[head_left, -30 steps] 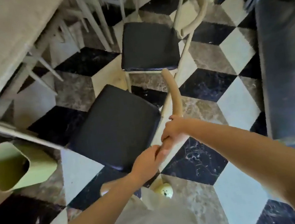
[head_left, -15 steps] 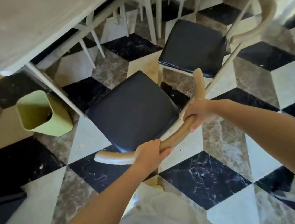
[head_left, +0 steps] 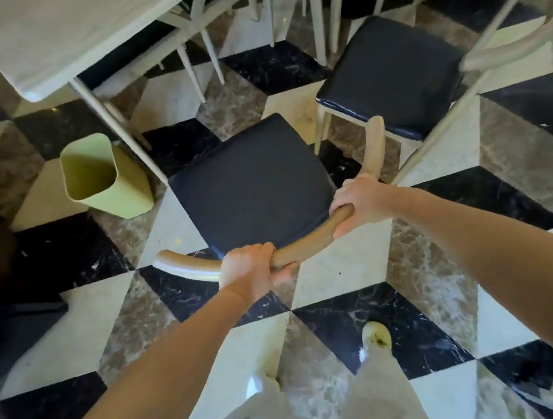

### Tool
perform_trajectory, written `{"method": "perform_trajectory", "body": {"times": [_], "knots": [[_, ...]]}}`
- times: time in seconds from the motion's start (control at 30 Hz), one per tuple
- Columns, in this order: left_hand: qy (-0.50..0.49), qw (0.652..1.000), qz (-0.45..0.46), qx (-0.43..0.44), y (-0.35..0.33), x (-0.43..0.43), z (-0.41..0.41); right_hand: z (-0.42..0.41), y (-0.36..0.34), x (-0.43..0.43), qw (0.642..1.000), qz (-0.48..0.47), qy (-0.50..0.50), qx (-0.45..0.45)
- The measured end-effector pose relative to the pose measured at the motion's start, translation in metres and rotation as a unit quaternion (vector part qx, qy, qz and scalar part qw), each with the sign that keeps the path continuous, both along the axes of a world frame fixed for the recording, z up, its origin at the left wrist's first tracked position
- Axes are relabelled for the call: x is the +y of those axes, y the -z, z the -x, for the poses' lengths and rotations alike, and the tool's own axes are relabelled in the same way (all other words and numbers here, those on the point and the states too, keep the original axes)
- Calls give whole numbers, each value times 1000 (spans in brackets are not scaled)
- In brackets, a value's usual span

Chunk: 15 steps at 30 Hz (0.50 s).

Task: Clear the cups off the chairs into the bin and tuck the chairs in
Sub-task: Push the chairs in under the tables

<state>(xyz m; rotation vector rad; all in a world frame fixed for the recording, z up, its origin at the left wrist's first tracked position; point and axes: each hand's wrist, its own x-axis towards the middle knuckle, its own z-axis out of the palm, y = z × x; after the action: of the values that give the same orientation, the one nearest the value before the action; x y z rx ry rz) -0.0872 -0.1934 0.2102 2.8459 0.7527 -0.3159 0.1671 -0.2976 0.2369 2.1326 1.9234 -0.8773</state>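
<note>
A chair (head_left: 251, 184) is placed at the centre, its backrest (head_left: 307, 249) on the near side, gripped by the left hand (head_left: 251, 270) and, further right, the right hand (head_left: 360, 203). A second chair (head_left: 391, 75) is set just beside it, far right. The table (head_left: 58, 34) is found far left. The bin (head_left: 102, 177) is stood on the floor (head_left: 337, 271) by the table's near leg (head_left: 113, 124), left of the gripped chair.

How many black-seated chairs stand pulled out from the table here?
2. One chair in the middle, backrest gripped by the left hand and right hand; a second chair at its right. Legs under the table hint at more, mostly hidden.
</note>
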Motion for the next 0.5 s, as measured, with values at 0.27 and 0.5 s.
{"method": "perform_trajectory", "body": {"times": [0.27, 0.5], "knots": [[-15, 994, -70, -77, 15, -4, 4, -25, 18, -11, 988, -97, -115, 31], [-40, 997, -58, -25, 11, -4, 5, -78, 28, 0, 979, -118, -162, 16]]}}
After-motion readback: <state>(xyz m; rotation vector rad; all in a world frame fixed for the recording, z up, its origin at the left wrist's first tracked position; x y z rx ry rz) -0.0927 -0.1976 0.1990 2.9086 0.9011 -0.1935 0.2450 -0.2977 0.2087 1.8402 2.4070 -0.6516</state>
